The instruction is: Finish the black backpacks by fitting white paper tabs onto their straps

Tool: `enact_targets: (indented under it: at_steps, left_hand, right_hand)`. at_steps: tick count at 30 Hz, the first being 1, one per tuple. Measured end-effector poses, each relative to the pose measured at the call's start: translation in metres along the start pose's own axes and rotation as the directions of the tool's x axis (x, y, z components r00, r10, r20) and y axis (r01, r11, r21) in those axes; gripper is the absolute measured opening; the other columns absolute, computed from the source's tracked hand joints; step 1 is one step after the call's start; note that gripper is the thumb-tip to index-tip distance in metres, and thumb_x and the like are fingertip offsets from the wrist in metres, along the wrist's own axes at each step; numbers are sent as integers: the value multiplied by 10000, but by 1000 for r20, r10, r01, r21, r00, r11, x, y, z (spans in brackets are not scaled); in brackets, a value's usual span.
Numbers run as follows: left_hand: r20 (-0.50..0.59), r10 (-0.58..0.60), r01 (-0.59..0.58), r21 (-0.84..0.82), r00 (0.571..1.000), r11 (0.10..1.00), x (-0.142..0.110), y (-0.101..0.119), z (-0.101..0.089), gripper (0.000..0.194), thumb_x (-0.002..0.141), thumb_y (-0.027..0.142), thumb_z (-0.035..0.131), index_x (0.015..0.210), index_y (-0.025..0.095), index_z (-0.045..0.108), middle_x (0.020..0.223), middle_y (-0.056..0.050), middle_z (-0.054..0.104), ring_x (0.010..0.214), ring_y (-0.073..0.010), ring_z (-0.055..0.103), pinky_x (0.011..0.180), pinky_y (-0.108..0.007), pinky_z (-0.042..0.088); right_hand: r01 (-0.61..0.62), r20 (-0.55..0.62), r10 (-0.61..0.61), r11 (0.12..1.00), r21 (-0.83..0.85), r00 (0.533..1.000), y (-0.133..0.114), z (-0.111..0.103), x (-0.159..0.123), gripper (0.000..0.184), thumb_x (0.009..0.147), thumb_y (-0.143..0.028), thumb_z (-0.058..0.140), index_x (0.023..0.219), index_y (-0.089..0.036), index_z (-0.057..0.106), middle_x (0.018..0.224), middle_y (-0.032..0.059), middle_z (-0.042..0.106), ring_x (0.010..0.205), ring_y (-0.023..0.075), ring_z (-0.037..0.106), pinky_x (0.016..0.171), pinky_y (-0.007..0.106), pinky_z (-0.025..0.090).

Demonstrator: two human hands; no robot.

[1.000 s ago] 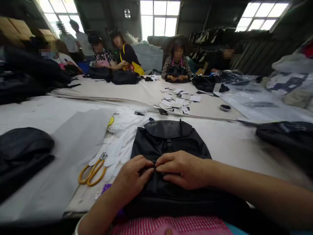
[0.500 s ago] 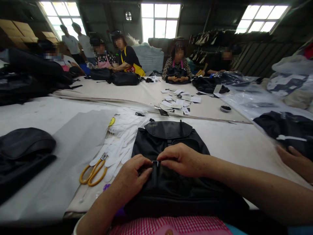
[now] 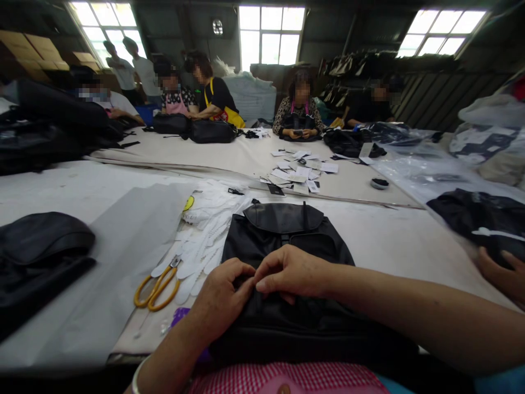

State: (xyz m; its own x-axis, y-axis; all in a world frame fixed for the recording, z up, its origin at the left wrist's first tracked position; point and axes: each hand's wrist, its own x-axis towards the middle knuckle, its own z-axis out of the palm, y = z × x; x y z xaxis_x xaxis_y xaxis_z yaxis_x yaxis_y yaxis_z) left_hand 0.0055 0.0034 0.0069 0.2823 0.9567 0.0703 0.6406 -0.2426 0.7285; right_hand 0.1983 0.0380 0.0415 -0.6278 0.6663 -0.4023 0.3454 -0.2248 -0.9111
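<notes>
Pinching, left hand [image 3: 223, 290]: fingers drawn narrow, the tips brought together at the slim black strap [image 3: 258, 301] on the bag's lower front; the exact bit gripped is hidden by the fingertips.
Right hand [image 3: 293, 271]: thumb and forefinger closed too, pressed right up against the left fingertips over the same strap, wrist arched above the bag.
Backpack: a large, black, leather-look backpack with a rounded flap [image 3: 283, 219], laid at the near table edge, its lower half covered by both hands, flap pointed away.
Scissors: yellow-handled metal scissors [image 3: 169, 270], left lying beside the left forearm, untouched, handles spread.
White strips: a loose heap of thin white strips [image 3: 209, 219], spread between grey sheet and backpack.
Grey sheet: a long, smooth, pale grey sheet [image 3: 131, 235], partly overlapped by a soft black bag [image 3: 45, 238] at far left.
Right edge: another black bag with a white strip [image 3: 479, 213], touched by a co-worker's hand [image 3: 498, 276].
Tags: small white and dark paper tags [image 3: 301, 172], scattered beyond the backpack.
</notes>
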Motion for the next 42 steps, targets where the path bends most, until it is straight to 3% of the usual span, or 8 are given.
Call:
enact_targets:
  at_steps: [5, 10, 17, 23, 36, 40, 42]
  left_hand:
    - [-8, 15, -15, 11, 1000, 1000, -2, -1, 1, 113, 843, 207, 581, 854, 229, 691, 801, 7, 656, 762, -144, 610, 706, -265, 450]
    - [-12, 61, -61, -1, 998, 998, -4, -5, 0, 103, 834, 176, 599, 851, 230, 686, 800, 13, 652, 762, -134, 611, 718, -255, 460]
    - [-9, 277, -277, 10, 961, 961, -3, -11, -2, 93, 879, 205, 592, 873, 207, 685, 826, -15, 652, 760, -126, 614, 713, -244, 480]
    - [-10, 424, -421, 92, 906, 902, -3, -14, -2, 95, 900, 188, 572, 923, 177, 664, 839, -38, 633, 761, -131, 596, 705, -252, 478]
    - [24, 474, -472, 136, 880, 871, -3, -15, -2, 121, 910, 170, 546, 971, 180, 649, 871, -48, 624, 792, -147, 580, 718, -275, 475]
    - [-6, 407, -405, 86, 913, 910, -3, -13, -2, 125, 916, 183, 533, 955, 185, 652, 867, -42, 622, 786, -141, 591, 718, -267, 481]
    - [-26, 353, -351, 61, 935, 935, -2, -11, -1, 123, 916, 189, 534, 934, 189, 656, 858, -35, 622, 782, -137, 595, 718, -262, 480]
  right_hand:
    - [-17, -157, 35, 993, 115, 987, 2, 2, 3, 124, 660, -143, 682, 781, -140, 709, 560, -43, 609, 410, 51, 494, 405, 162, 360]
    - [28, -275, 7, 992, 124, 962, 7, 1, 10, 115, 660, -148, 693, 772, -129, 704, 604, -28, 631, 443, 60, 526, 440, 181, 392]
    - [101, -360, -48, 986, 131, 932, 24, 3, 24, 128, 675, -162, 693, 800, -135, 705, 578, -31, 619, 463, 67, 528, 473, 191, 409]
    - [78, -437, -12, 988, 135, 899, 26, 5, 29, 117, 681, -134, 674, 796, -127, 692, 557, -29, 600, 438, 65, 504, 446, 188, 389]
    - [94, -463, -71, 995, 26, 883, 29, 11, 31, 116, 706, -172, 656, 810, -137, 692, 683, -5, 648, 470, 75, 528, 457, 202, 415]
    - [89, -396, -67, 995, 37, 916, 26, 9, 27, 124, 707, -134, 643, 827, -129, 673, 604, -33, 595, 458, 64, 498, 446, 188, 387]
    - [79, -360, -57, 996, 47, 931, 24, 7, 25, 223, 709, -112, 635, 930, -122, 659, 567, -57, 562, 450, 61, 485, 439, 180, 368]
